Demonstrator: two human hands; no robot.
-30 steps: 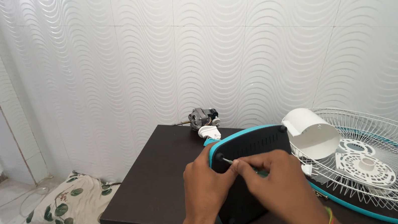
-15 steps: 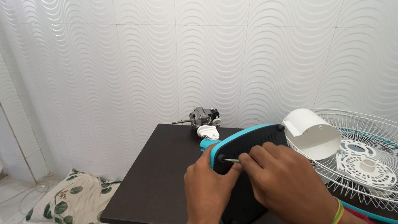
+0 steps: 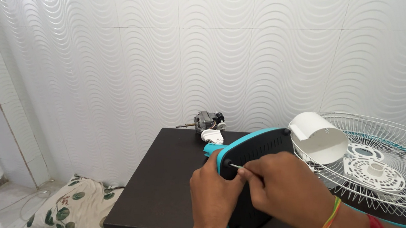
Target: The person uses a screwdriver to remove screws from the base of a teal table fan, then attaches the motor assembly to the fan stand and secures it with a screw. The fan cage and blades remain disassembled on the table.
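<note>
A fan base (image 3: 256, 151) with a black underside and teal rim stands tilted on edge on the dark table (image 3: 161, 191). My left hand (image 3: 212, 195) grips its left edge and steadies it. My right hand (image 3: 282, 189) is closed on a thin screwdriver (image 3: 238, 166), whose metal tip sits at a screw hole in the base's upper left corner. The screwdriver's handle is hidden inside my fingers.
A small grey fan motor (image 3: 206, 121) with its white part lies at the table's back edge by the tiled wall. A white motor cover (image 3: 319, 136) and a white wire fan guard (image 3: 395, 167) lie to the right. A leaf-print cloth (image 3: 73, 215) lies on the floor at left.
My right hand has turned on the screwdriver, wrist rolling and shifting slightly right and down. The left hand and the fan base have stayed nearly still.
</note>
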